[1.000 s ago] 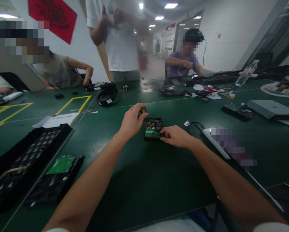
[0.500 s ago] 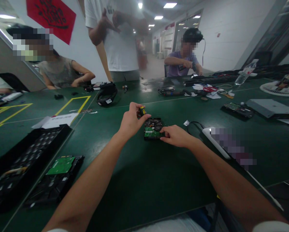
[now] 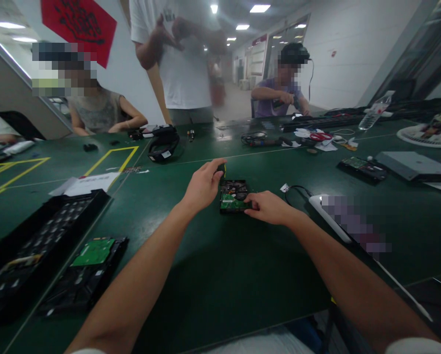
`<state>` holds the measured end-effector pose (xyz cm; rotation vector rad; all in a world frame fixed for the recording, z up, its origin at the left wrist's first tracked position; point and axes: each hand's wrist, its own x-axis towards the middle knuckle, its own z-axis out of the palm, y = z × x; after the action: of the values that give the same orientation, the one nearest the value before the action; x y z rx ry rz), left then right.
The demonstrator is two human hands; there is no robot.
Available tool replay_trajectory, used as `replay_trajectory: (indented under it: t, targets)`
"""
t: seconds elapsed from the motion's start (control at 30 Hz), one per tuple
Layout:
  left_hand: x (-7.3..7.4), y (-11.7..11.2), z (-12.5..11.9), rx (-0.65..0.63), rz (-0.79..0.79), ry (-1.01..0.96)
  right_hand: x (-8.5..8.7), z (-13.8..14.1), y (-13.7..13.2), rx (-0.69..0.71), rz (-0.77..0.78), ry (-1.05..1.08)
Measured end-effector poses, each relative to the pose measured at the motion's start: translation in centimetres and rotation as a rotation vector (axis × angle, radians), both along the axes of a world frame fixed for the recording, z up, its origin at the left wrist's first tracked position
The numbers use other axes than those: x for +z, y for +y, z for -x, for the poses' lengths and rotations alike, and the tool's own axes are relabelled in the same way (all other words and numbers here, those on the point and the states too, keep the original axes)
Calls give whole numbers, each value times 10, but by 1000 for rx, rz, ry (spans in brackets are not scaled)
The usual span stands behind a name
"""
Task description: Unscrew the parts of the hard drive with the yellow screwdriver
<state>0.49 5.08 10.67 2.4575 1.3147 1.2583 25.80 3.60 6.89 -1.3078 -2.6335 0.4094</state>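
A hard drive (image 3: 227,205) with a green circuit board lies on the table in front of me. My right hand (image 3: 267,205) grips its right side with thumb and fingers. Above the drive's far left corner, my left hand (image 3: 204,184) has its fingers closed around a black-and-yellow screwdriver (image 3: 223,170). Mostly the handle's edge shows past the fingers; the shaft cannot be made out.
To the left are a long black tray (image 3: 47,236) and a black part with a green board (image 3: 93,251). A white power strip (image 3: 329,219) lies right, beyond it another drive (image 3: 362,168) and a grey box (image 3: 414,164). Co-workers are across the table (image 3: 205,275).
My left hand has turned about the screwdriver, its fingers now reaching over the handle and hiding more of it. The right hand and drive stay put. A co-worker at left shifted rightward.
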Motion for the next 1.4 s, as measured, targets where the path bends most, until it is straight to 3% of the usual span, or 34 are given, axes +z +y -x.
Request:
replay_trajectory:
  t: [0.47, 0.77, 1.17, 1.4]
  targets:
    - [-9, 5, 2, 77, 128, -163, -1, -1, 1, 10, 2, 7]
    - [-4, 4, 3, 45, 0, -71, -2, -1, 1, 3, 6, 2]
    - [-8, 3, 0, 114, 82, -123, -3, -1, 2, 10, -6, 11]
    - [-8, 4, 1, 62, 74, -157, -4, -1, 2, 9, 4, 22]
